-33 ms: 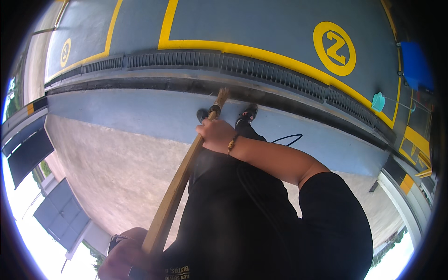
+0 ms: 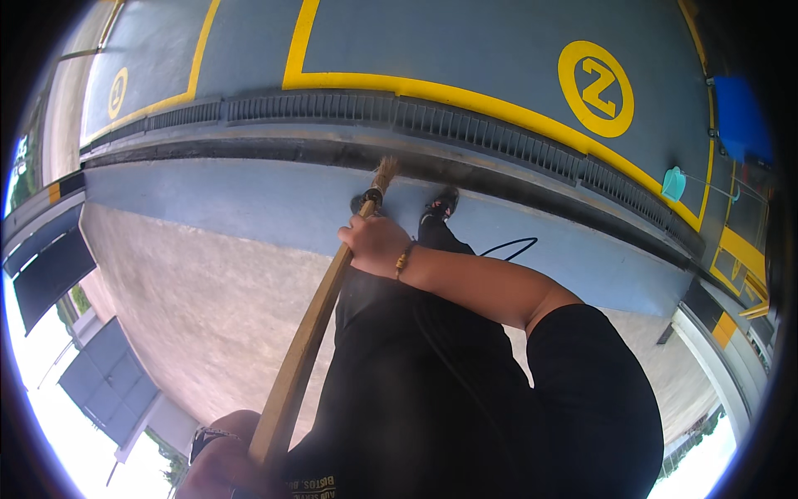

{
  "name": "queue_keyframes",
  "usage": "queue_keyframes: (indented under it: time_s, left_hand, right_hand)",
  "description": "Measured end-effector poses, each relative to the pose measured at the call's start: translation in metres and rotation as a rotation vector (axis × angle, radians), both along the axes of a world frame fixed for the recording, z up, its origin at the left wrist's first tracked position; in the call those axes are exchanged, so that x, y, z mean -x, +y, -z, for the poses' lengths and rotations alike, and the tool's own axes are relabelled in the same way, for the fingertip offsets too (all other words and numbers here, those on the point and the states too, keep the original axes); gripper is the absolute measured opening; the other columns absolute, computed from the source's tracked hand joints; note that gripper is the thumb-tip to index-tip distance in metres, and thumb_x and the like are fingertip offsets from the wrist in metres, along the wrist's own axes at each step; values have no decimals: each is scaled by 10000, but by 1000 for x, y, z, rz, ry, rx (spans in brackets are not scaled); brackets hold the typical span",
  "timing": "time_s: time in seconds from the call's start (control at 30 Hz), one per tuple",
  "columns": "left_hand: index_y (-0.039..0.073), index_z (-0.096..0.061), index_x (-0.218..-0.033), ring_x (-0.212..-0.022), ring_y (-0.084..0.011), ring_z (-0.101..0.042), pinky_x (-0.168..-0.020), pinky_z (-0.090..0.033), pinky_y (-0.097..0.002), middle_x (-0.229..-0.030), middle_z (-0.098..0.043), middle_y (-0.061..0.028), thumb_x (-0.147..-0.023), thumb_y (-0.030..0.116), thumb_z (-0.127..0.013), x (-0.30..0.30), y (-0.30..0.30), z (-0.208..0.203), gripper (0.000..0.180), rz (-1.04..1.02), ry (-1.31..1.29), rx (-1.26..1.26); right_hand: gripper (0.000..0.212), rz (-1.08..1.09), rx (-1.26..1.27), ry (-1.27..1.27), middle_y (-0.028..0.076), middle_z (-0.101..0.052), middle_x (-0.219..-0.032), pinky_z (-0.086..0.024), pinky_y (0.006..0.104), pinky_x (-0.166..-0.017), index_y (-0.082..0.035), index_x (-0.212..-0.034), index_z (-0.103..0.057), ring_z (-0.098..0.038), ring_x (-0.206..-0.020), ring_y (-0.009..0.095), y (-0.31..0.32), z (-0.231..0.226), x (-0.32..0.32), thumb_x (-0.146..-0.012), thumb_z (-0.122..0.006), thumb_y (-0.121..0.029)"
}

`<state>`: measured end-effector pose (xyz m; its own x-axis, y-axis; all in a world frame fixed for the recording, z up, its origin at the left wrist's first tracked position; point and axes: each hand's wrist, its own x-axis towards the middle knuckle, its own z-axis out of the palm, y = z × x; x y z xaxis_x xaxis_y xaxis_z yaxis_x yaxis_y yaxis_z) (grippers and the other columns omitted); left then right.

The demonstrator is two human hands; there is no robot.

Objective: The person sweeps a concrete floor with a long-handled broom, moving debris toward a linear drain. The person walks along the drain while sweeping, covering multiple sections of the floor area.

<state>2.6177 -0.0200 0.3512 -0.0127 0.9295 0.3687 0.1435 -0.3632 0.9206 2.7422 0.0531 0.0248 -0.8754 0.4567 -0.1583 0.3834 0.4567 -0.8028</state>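
A broom with a long, square-edged wooden handle (image 2: 309, 337) slants from the lower left up to the middle of the head view. My right hand (image 2: 376, 243) is wrapped round the handle low down, close above the bristles; a beaded bracelet circles that wrist. Near the lower edge my left hand (image 2: 223, 461) grips the upper end, its fingers partly hidden. The straw bristles (image 2: 385, 171) reach the dark strip along the edge of the blue-grey floor, in front of my left shoe, which they partly cover.
A long metal drain grate (image 2: 307, 106) runs across, beyond the dark channel (image 2: 274, 150). Past it lies grey floor with yellow lines (image 2: 465, 96) and a yellow ring marking. At the right are a teal dustpan-like scoop (image 2: 674, 184) and a blue object (image 2: 742, 121). My right shoe (image 2: 442, 202) stands near the channel.
The bristles and my right hand have shifted slightly to the left. My left hand has moved only a little, still on the handle.
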Motion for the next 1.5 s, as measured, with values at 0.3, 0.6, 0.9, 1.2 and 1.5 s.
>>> queue_keyframes:
  time_s: [0.3,0.6,0.9,1.2,1.5]
  left_hand:
    - [90,-482,-672,-526,-226,-582,-551,-523,-351,-626,-567,-46,-705,38,-736,-13,-17,51,260,-19,251,172]
    - [79,-437,-915,-535,-180,-520,-545,-474,-368,-660,-524,-69,-1011,243,-583,-29,13,177,239,-138,19,66]
    - [50,-467,-867,-554,-235,-586,-475,-476,-367,-677,-556,-81,-825,14,-754,-55,33,132,293,208,-182,-33]
    - [119,-486,-779,-460,-134,-489,-494,-444,-281,-608,-500,-4,-958,229,-605,-11,-20,27,241,-335,147,60]
    - [121,-469,-740,-454,-192,-542,-472,-481,-305,-563,-532,-37,-780,122,-742,-13,52,127,276,214,331,48]
  right_hand:
    - [220,44,209,27,148,-613,-1107,-544,447,-883,-49,-1053,-644,-665,-1019,329,-5,80,102,-857,-641,-151]
    - [195,32,233,-295,141,-731,-973,-542,441,-871,-113,-973,-725,-694,-979,329,18,164,-16,-811,-653,-193]
    - [173,165,136,-239,128,-706,-985,-539,449,-862,-100,-957,-697,-677,-977,333,6,125,-110,-827,-642,-200]
    - [221,27,22,-118,167,-681,-890,-578,463,-762,-93,-993,-692,-705,-875,351,17,13,2,-832,-673,-243]
    - [301,56,311,38,158,-655,-1151,-536,441,-915,-47,-1120,-594,-642,-1101,339,34,137,115,-900,-636,-248]
